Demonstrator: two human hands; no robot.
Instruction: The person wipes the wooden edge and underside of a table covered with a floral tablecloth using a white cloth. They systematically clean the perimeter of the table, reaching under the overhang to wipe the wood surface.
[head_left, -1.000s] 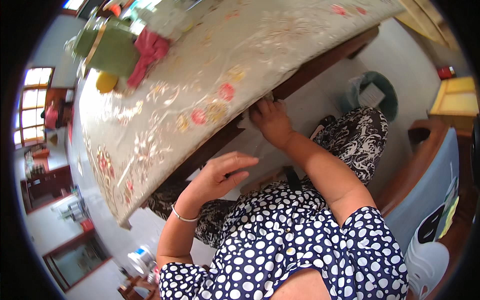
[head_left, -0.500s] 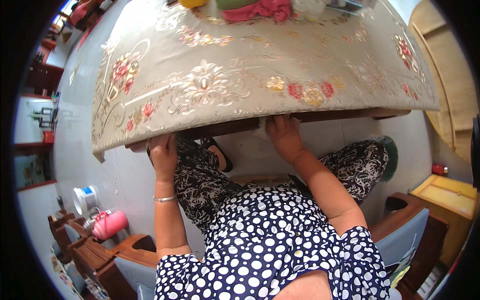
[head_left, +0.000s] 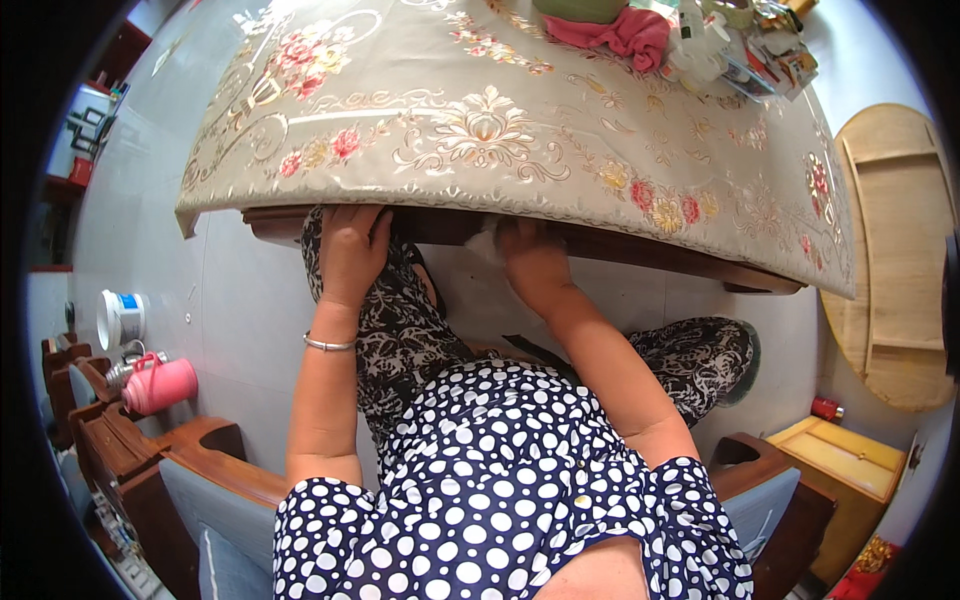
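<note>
Fingers (head_left: 372,222) under table edge (head_left: 640,255) (perhaps gripping)

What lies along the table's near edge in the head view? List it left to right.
Hanging tablecloth corner → left hand gripping the wooden table edge → white cloth → right hand → tablecloth's far right corner.

grey tile floor (head_left: 150,230), wood chair (head_left: 130,460)

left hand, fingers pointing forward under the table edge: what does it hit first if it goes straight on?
Likely the dark wooden table frame under the embroidered tablecloth; the left hand already seems to touch it, though depth is unclear.
</note>
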